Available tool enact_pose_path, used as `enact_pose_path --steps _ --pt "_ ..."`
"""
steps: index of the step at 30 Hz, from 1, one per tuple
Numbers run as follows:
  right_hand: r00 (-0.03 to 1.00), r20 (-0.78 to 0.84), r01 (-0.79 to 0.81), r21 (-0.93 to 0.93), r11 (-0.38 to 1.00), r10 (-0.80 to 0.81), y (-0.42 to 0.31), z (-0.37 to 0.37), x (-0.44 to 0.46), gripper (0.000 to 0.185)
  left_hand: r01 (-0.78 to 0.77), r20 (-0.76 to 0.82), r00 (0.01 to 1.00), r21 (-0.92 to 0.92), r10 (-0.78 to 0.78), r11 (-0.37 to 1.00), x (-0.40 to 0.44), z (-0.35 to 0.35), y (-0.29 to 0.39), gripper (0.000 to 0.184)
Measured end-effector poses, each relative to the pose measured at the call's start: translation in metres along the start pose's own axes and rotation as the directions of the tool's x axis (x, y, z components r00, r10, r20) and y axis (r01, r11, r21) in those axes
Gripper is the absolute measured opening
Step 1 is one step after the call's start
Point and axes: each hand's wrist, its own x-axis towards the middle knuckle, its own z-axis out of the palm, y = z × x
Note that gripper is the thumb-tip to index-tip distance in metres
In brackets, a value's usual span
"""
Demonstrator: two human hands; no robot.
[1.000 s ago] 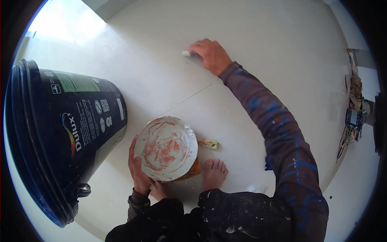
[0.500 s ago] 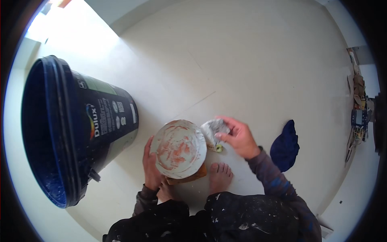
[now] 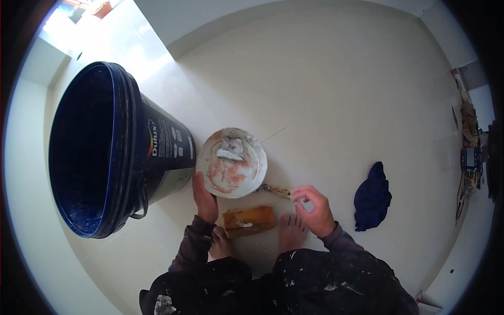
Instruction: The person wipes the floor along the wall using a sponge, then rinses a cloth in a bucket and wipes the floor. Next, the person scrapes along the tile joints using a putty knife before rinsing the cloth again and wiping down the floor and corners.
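My left hand (image 3: pixel 206 202) grips the near left rim of a shallow round white dish (image 3: pixel 231 184) smeared with reddish and white residue. Inside it, toward the far side, lies a crumpled whitish-grey piece (image 3: pixel 231 149) whose material I cannot make out. My right hand (image 3: pixel 316 212) is to the right, fingers curled and thumb apart from the forefinger, with nothing visible between them. Its fingertips are close to the end of a stained, flat handle (image 3: pixel 278 191); whether they touch I cannot tell. The dish hides the handle's other end.
An orange-brown block (image 3: pixel 249 221) lies between my bare feet. A big dark Dulux bucket (image 3: pixel 168 139) stands close on the left. Dark blue cloth (image 3: pixel 373 197) is on the pale floor (image 3: pixel 325 94) at right. Assorted items (image 3: pixel 470 152) line the right wall.
The crumpled piece has gone from my right hand into the dish. My left hand has moved the dish forward, uncovering the orange-brown block. My right hand is lower, near the handle's end.
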Motion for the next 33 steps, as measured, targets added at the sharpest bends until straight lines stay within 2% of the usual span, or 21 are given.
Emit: enact_pose_path --steps 1,3,4,6,7,9,13,15,16,18,19,21,22,24,26,28,29,30,31,32,33 --pt "1.000 0.006 0.001 0.000 1.000 -0.001 0.010 0.006 -0.010 0.020 -0.001 -0.006 1.000 -0.001 0.001 1.000 0.006 0.001 0.002 0.051" --pt "0.989 0.148 0.004 -0.026 1.000 0.000 0.026 0.020 -0.028 0.017 -0.036 -0.022 0.999 -0.016 0.035 0.999 0.017 0.001 0.005 0.051" --pt "0.989 0.150 0.000 -0.024 1.000 0.003 0.031 0.025 -0.033 0.017 -0.033 -0.024 0.999 -0.014 0.033 0.999 0.019 0.002 0.006 0.051" --pt "0.909 0.412 -0.044 -0.055 0.997 0.063 0.036 0.034 -0.036 0.024 -0.057 -0.031 0.998 -0.014 0.056 0.998 0.025 0.006 0.007 0.051" --pt "0.913 0.403 -0.038 -0.056 0.998 0.057 0.034 0.032 -0.046 0.024 -0.063 -0.021 0.998 -0.015 0.063 0.998 0.022 0.014 0.010 0.051" --pt "0.886 0.426 0.228 -0.059 0.972 -0.182 0.035 0.042 -0.049 0.039 -0.086 0.038 0.995 -0.084 0.089 0.993 0.030 0.008 0.002 0.051" --pt "0.879 0.460 0.195 -0.109 0.975 -0.125 0.032 0.041 -0.053 0.054 -0.117 0.074 0.990 -0.041 0.119 0.992 0.054 0.013 0.001 0.052" --pt "0.870 0.468 0.305 -0.268 0.914 -0.154 0.037 0.029 -0.063 0.060 -0.109 0.079 0.990 -0.101 0.117 0.989 0.054 0.027 0.004 0.055" --pt "0.862 0.488 0.295 -0.262 0.919 -0.137 0.036 0.024 -0.068 0.060 -0.094 0.055 0.994 -0.100 0.100 0.991 0.054 0.029 0.003 0.055" --pt "0.922 0.385 0.159 -0.264 0.951 -0.047 0.031 0.016 -0.060 0.057 0.002 0.043 0.999 -0.157 0.005 0.988 0.064 0.032 0.005 0.059" --pt "0.916 0.400 0.153 -0.258 0.954 -0.039 0.031 0.016 -0.058 0.057 0.008 0.025 1.000 -0.154 -0.005 0.988 0.065 0.033 0.006 0.059" --pt "0.959 0.281 0.039 -0.188 0.981 0.015 0.034 0.015 -0.052 0.051 -0.042 0.029 0.999 0.049 0.041 0.998 0.066 0.035 0.006 0.062" --pt "0.958 0.286 0.029 -0.184 0.983 0.025 0.032 0.016 -0.049 0.051 -0.032 0.023 0.999 0.055 0.031 0.998 0.063 0.031 0.006 0.062" --pt "0.971 0.239 0.025 -0.174 0.984 0.017 0.026 0.018 -0.037 0.046 -0.142 0.063 0.990 0.482 0.127 0.865 0.064 0.023 0.011 0.064" --pt "0.978 0.208 0.071 -0.198 0.978 -0.029 0.029 0.022 -0.028 0.044 -0.142 0.057 0.990 0.515 0.132 0.845 0.049 0.019 0.015 0.064" --pt "0.985 0.152 -0.088 0.039 0.995 0.081 0.019 0.027 -0.016 0.036 -0.139 0.050 0.990 0.544 0.134 0.827 0.028 0.009 0.016 0.064" --pt "0.986 0.144 -0.094 0.033 0.995 0.088 0.019 0.032 -0.012 0.036 -0.179 0.065 0.982 0.637 0.178 0.750 0.018 0.000 0.014 0.063" --pt "0.989 0.095 -0.132 0.268 0.954 0.110 0.020 0.037 -0.008 0.032 -0.216 0.087 0.971 0.717 0.222 0.663 0.007 -0.001 0.013 0.062" --pt "0.989 0.051 -0.148 0.488 0.860 0.141 0.021 0.040 -0.005 0.027 -0.217 0.095 0.972 0.709 0.214 0.671 -0.005 0.000 0.011 0.062" --pt "0.988 0.042 -0.149 0.477 0.866 0.147 0.017 0.042 -0.002 0.027 -0.227 0.105 0.971 0.696 0.217 0.682 -0.021 0.006 0.016 0.058" --pt "0.995 -0.001 -0.082 0.550 0.831 0.098 0.012 0.042 0.002 0.025 -0.239 0.114 0.968 0.682 0.223 0.692 -0.033 0.011 0.020 0.056"
